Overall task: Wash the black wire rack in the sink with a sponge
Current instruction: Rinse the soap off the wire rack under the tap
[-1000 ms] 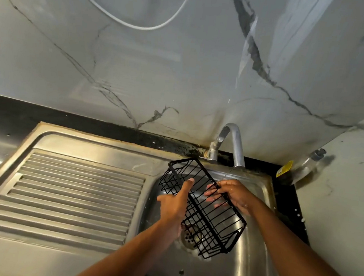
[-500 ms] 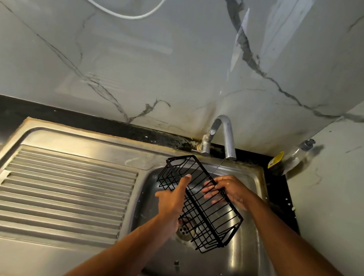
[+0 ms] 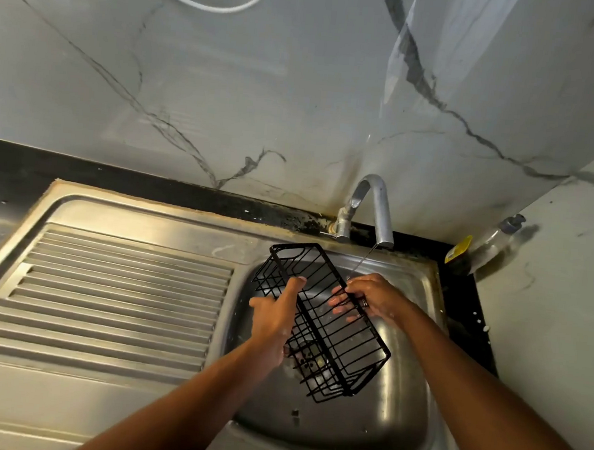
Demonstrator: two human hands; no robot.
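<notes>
The rack (image 3: 329, 322) hangs tilted over the sink (image 3: 414, 381) basin, under a thin stream (image 3: 360, 265) from the tap (image 3: 373, 210). The left hand (image 3: 274, 317) grips its near long rim, thumb up along a wire. The right hand (image 3: 372, 299) curls over the far rim. Wet wire could slip and drop the rack into the basin, and water may splash off the wires onto the surface (image 3: 469, 306). Count: one rack, one tap, one bottle (image 3: 493, 240) in the corner, two hands. No sponge shows.
</notes>
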